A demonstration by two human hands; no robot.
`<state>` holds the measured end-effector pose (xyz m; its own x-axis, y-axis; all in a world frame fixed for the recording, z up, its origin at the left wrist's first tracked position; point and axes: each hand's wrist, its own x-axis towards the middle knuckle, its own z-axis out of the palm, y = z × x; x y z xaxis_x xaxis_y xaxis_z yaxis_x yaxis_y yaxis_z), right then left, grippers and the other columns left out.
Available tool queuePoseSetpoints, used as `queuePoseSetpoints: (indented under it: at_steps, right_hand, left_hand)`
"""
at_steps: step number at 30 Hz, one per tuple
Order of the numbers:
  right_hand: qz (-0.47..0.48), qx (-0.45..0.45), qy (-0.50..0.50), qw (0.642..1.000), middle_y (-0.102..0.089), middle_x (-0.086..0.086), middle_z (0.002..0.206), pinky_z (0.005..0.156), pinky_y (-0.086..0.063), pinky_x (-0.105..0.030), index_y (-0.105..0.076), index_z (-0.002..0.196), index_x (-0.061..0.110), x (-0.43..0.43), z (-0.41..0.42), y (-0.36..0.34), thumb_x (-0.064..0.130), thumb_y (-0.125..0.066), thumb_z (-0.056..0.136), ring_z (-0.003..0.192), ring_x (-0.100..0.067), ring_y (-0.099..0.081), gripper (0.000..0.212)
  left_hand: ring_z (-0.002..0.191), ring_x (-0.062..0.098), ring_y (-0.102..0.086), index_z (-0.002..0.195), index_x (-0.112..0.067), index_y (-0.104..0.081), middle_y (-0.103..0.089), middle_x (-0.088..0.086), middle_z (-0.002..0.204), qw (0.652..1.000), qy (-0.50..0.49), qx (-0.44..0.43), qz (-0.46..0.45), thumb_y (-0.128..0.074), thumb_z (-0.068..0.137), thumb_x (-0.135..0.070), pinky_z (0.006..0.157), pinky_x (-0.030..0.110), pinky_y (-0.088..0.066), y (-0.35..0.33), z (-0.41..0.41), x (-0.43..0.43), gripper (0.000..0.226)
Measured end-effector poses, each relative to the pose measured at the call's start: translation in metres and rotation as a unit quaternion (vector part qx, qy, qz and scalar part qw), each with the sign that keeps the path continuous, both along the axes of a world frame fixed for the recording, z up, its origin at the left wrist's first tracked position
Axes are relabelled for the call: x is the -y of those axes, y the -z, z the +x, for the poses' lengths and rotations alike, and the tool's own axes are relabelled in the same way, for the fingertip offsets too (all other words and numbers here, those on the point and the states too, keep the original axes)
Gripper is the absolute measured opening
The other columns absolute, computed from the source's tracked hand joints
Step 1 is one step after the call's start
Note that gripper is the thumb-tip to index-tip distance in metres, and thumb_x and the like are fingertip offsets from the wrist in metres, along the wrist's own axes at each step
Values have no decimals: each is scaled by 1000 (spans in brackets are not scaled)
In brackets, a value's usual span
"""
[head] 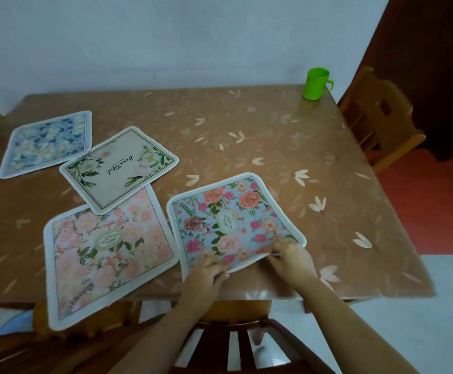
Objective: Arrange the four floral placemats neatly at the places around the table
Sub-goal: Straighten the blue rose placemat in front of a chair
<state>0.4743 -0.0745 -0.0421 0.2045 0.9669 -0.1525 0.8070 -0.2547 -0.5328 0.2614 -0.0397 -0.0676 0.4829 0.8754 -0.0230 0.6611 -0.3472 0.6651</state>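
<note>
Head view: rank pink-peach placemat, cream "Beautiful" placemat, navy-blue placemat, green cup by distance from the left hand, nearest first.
From the left hand, which grips the near edge of the blue rose placemat:
1. Pink-peach placemat, just to its left, overhanging the near table edge.
2. Cream "Beautiful" placemat, farther back-left, overlapping the pink one.
3. Navy-blue placemat, far left.
4. Green cup, far right corner.

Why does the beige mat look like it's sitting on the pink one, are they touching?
Touching. The head view shows the beige placemat with its near corner lying over the far edge of the pink placemat, covering part of its white border.
</note>
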Motion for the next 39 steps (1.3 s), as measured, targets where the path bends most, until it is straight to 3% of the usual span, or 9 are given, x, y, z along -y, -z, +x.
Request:
queuePoseSetpoints:
  at_steps: [3, 6, 11, 16, 21, 25, 34, 37, 39]
  right_hand:
    - [-5, 6, -5, 1000, -65, -5, 105, 78, -52, -36, -67, 96, 13, 0, 19, 7, 20, -58, 83, 96, -22, -58, 17]
    - [-10, 0, 8, 1000, -65, -4, 107, 79, -51, -34, -68, 97, 15, 5, 34, 10, 21, -58, 83, 100, -21, -56, 19]
    - [-6, -19, 22, 1000, -65, -4, 107, 80, -51, -34, -70, 97, 16, 17, 50, 17, 19, -59, 83, 102, -20, -54, 18]
    - [23, -21, 32, 999, -65, -5, 102, 77, -49, -31, -70, 94, 14, 20, 51, 21, 18, -61, 83, 100, -22, -54, 15]
    - [49, -29, 18, 998, -65, -8, 99, 80, -51, -35, -69, 92, 10, 20, 53, 18, 17, -63, 82, 97, -25, -56, 14]
    - [72, -10, 13, 997, -65, -9, 102, 81, -51, -39, -66, 96, 9, 27, 69, 18, 12, -64, 79, 98, -28, -57, 17]
    - [96, -26, -2, 995, -68, -8, 90, 76, -52, -42, -72, 85, 9, 29, 79, 9, 12, -69, 76, 87, -26, -61, 10]
    - [114, -43, -52, 991, -68, -9, 89, 75, -51, -32, -70, 81, 7, 22, 57, 1, 14, -70, 76, 85, -23, -63, 8]
    - [126, -67, -72, 987, -67, -8, 91, 73, -47, -24, -70, 81, 8, 18, 39, -3, 13, -69, 77, 86, -18, -61, 6]
  left_hand:
    - [123, 11, -36, 98, -14, -69, -54, -10, 115, 1000, -24, 6, 17, -64, 85, -20, 85, 4, -21, 11, 19, -3, 16]
    - [114, 12, -47, 90, -13, -70, -62, -3, 105, 999, -43, 10, 22, -69, 80, -19, 84, 15, -33, 16, 35, -7, 12]
    - [96, 20, -56, 90, -7, -70, -64, 6, 97, 999, -6, 4, 46, -69, 80, -11, 82, 13, -33, 12, 54, -6, 11]
    - [80, 31, -61, 84, 0, -67, -66, 13, 85, 992, 40, 4, 120, -66, 77, 6, 71, 40, -50, 2, 62, 3, 10]
    - [81, 28, -60, 83, -2, -66, -66, 12, 84, 993, -13, 15, 116, -67, 75, 7, 73, 27, -44, -1, 66, 7, 12]
    - [83, 28, -61, 86, -2, -67, -66, 12, 87, 995, -18, 7, 101, -67, 77, 5, 73, 32, -48, -2, 61, 3, 12]
    - [87, 23, -62, 91, -5, -67, -66, 9, 93, 990, 42, -22, 134, -73, 72, -2, 76, 23, -46, -4, 65, 11, 20]
    - [94, 21, -58, 98, -5, -65, -63, 10, 100, 990, 48, 10, 129, -69, 77, -6, 83, 24, -41, -9, 81, 18, 21]
    - [89, 22, -58, 94, -5, -65, -63, 10, 94, 990, 44, 47, 122, -65, 79, -4, 78, 28, -46, -16, 88, 18, 15]
